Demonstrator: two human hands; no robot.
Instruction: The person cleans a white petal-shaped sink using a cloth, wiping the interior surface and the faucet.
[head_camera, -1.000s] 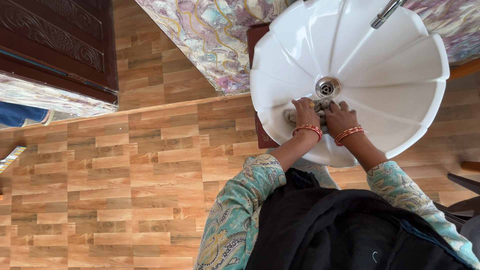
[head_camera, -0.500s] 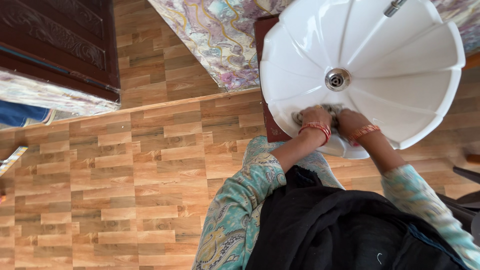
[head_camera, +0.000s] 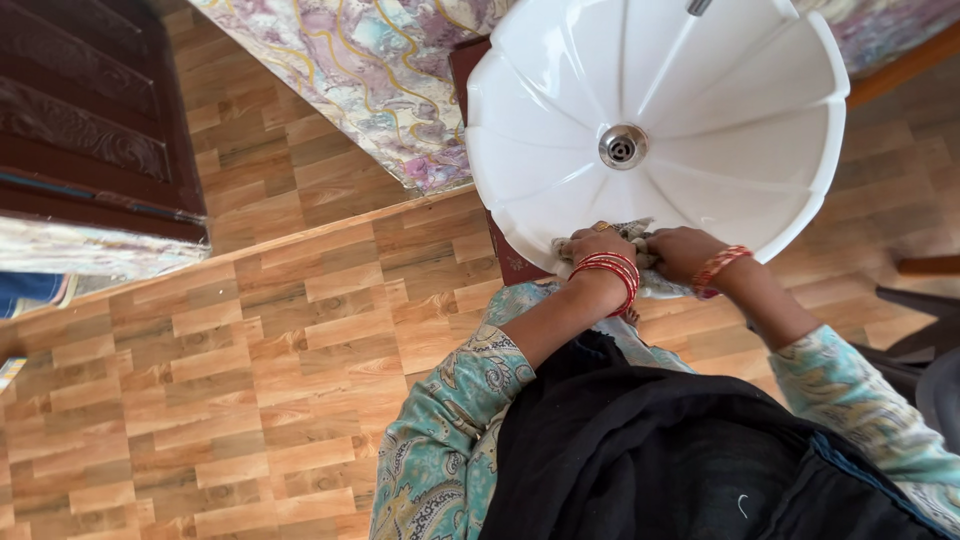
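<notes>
A white scalloped sink (head_camera: 720, 90) with a metal drain (head_camera: 622, 147) fills the upper right. Both of my hands rest on its near rim, pressed on a crumpled patterned cloth (head_camera: 630, 231). My left hand (head_camera: 592, 245) is closed on the cloth's left part and wears red bangles at the wrist. My right hand (head_camera: 683, 251) grips the cloth's right part, with an orange-red bangle behind it. Most of the cloth is hidden under my fingers. My sleeves are teal with a paisley print.
A metal tap tip (head_camera: 698, 7) shows at the top edge. A marbled wall panel (head_camera: 370, 70) runs behind the sink. Wood-look floor tiles (head_camera: 200, 380) spread to the left. A dark carved door (head_camera: 90, 120) stands at upper left.
My hands have slid with the cloth from the drain area down to the sink's near rim. The view has shifted, so the sink sits higher and further right.
</notes>
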